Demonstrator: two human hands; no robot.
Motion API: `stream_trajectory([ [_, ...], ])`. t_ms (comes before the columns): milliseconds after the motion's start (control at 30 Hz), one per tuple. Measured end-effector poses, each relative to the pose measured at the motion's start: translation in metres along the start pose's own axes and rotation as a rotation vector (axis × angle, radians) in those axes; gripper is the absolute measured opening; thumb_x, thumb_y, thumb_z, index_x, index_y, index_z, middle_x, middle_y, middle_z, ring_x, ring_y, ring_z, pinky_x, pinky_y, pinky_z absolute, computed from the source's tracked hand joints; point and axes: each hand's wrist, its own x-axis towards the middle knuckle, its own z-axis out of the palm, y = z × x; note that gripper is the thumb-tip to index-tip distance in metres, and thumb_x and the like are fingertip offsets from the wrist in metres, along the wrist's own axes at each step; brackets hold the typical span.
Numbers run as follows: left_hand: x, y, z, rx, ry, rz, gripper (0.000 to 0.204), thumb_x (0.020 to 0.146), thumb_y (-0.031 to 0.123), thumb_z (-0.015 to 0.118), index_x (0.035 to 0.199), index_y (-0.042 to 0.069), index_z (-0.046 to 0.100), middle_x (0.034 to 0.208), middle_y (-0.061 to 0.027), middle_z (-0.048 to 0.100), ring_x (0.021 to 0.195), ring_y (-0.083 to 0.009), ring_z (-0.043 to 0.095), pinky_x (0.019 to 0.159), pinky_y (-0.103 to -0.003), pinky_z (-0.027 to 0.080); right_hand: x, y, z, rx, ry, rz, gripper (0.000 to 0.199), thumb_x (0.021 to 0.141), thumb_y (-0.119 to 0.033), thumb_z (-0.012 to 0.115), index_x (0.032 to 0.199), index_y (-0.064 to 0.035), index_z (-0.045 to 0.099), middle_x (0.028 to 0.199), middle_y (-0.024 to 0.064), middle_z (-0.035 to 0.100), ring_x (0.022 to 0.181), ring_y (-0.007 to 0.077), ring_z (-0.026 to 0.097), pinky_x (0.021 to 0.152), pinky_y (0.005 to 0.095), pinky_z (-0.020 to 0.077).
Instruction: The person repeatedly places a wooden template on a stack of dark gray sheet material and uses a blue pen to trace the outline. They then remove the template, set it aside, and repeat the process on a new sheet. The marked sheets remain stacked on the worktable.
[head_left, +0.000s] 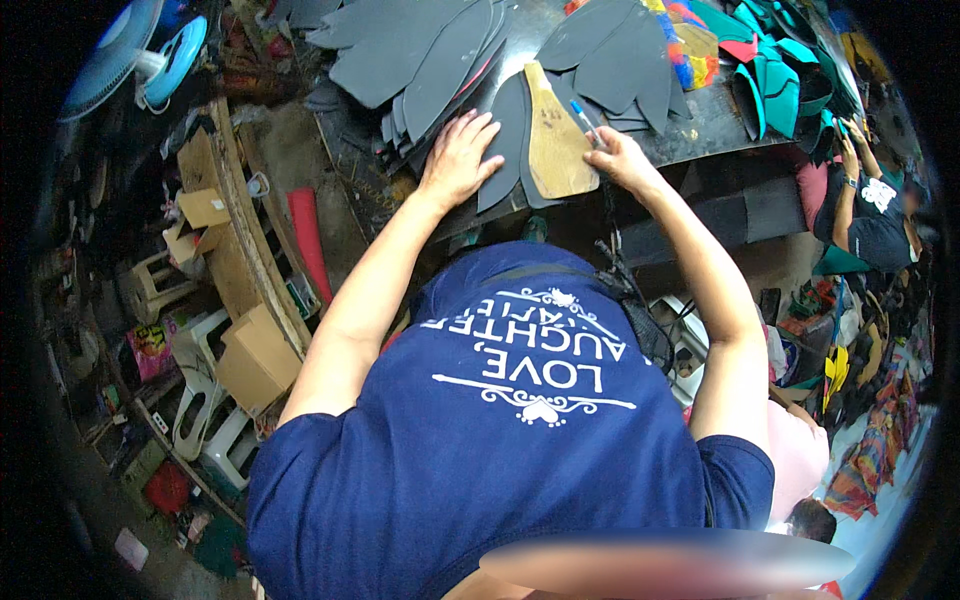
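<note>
My left hand [461, 162] lies with its fingers spread at the edge of a stack of dark grey cut sheets [385, 55]. Between my hands is a tan paddle-shaped template [558, 145], narrow at the far end and wide toward me. It rests over dark grey sheet pieces, and one curved grey piece [507, 135] shows along its left side. My right hand [622, 160] is closed around a blue pen [580, 112], close to the template's right edge. The pen's tip is hidden by my fingers.
More grey cut pieces [625, 60] lie at the table's far side. Teal pieces [775, 75] pile up at the right, where another person [875, 215] works. A blue fan [175, 62] is at the far left. Wooden boards [235, 220] and a cardboard box [258, 358] stand left of me.
</note>
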Motion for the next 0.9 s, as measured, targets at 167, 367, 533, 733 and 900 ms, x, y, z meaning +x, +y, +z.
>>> stream_trajectory([
  [167, -0.005, -0.001, 0.005, 0.002, 0.048, -0.006, 0.062, 0.084, 0.04, 0.066, 0.137, 0.011, 0.049, 0.138, -0.0109, 0.051, 0.134, -0.0313, 0.04, 0.113, -0.045, 0.029, 0.0, -0.002, 0.005, -0.334, 0.059, -0.015, 0.036, 0.082, -0.018, 0.072, 0.111, -0.0013, 0.059, 0.093, 0.0134, 0.069, 0.086, 0.0173, 0.066, 0.078, 0.0329, 0.0506],
  [367, 0.003, 0.025, 0.003, 0.084, -0.041, -0.118, 0.089, 0.068, 0.056, 0.075, 0.143, 0.02, 0.044, 0.141, -0.0151, 0.042, 0.138, -0.0347, 0.031, 0.115, -0.052, 0.022, 0.02, -0.016, -0.014, -0.379, 0.164, -0.003, 0.04, 0.085, -0.037, 0.07, 0.108, -0.0054, 0.061, 0.085, 0.0133, 0.069, 0.081, 0.0246, 0.068, 0.074, 0.0372, 0.0512],
  [533, 0.005, 0.024, 0.0, 0.084, -0.043, -0.093, 0.076, 0.071, 0.058, 0.073, 0.138, 0.028, 0.052, 0.139, -0.0174, 0.044, 0.135, -0.0372, 0.034, 0.113, -0.053, 0.024, 0.026, -0.03, -0.054, -0.476, 0.26, 0.028, 0.034, 0.085, -0.038, 0.069, 0.095, -0.0063, 0.067, 0.069, 0.0092, 0.067, 0.067, 0.0229, 0.067, 0.065, 0.0355, 0.0507],
  [733, 0.003, 0.02, 0.002, 0.093, -0.005, -0.046, 0.068, 0.072, 0.059, 0.072, 0.134, 0.035, 0.056, 0.139, -0.0165, 0.044, 0.134, -0.0368, 0.035, 0.112, -0.052, 0.027, 0.0, -0.03, 0.011, -0.775, -0.017, 0.038, 0.063, 0.072, -0.052, 0.077, 0.112, -0.0078, 0.057, 0.099, 0.019, 0.069, 0.093, 0.0361, 0.067, 0.079, 0.045, 0.0512],
  [900, 0.007, 0.013, 0.011, 0.201, 0.046, -0.007, 0.048, 0.085, 0.053, 0.062, 0.131, 0.039, 0.059, 0.135, -0.0138, 0.049, 0.128, -0.0359, 0.042, 0.106, -0.049, 0.033, 0.008, -0.027, 0.01, -0.802, -0.007, 0.002, 0.06, 0.073, -0.049, 0.078, 0.112, -0.0102, 0.054, 0.101, 0.016, 0.069, 0.095, 0.0351, 0.067, 0.079, 0.0445, 0.0514],
])
